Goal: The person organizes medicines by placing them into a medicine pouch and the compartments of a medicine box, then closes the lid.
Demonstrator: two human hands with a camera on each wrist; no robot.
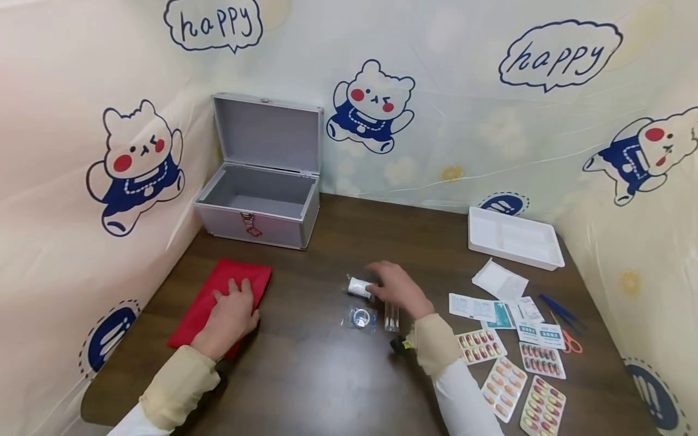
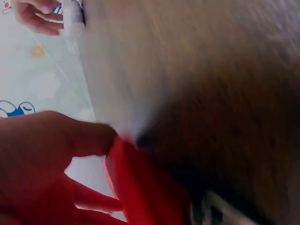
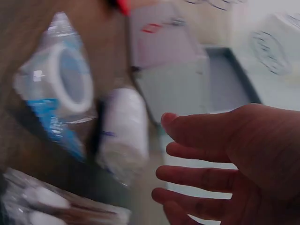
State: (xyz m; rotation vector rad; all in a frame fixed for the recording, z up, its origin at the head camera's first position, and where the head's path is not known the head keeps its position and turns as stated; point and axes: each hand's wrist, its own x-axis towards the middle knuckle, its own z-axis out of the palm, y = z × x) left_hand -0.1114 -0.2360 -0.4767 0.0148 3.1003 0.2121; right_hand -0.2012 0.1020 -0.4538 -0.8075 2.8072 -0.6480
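My left hand [image 1: 231, 312] rests on a flat red pouch [image 1: 204, 303] at the left of the table, fingers spread over its top. In the left wrist view the thumb [image 2: 89, 138] meets the pouch's red edge [image 2: 145, 187]. My right hand [image 1: 400, 287] hovers beside a white bandage roll [image 1: 359, 287] in clear wrap. Its fingers are loosely extended, holding nothing, and the right wrist view shows a gap between them and the roll [image 3: 124, 126]. Nearer me lie a tape roll [image 1: 361, 318] in a clear bag and a packet of cotton swabs [image 1: 391, 317].
A silver case [image 1: 256, 227] stands with its lid up at the back left. At the back right is a white divided tray [image 1: 515, 257]. Blister packs [image 1: 504, 387], flat packets [image 1: 474, 307], blue tweezers [image 1: 561, 310] and orange-handled scissors [image 1: 572, 343] spread over the right side.
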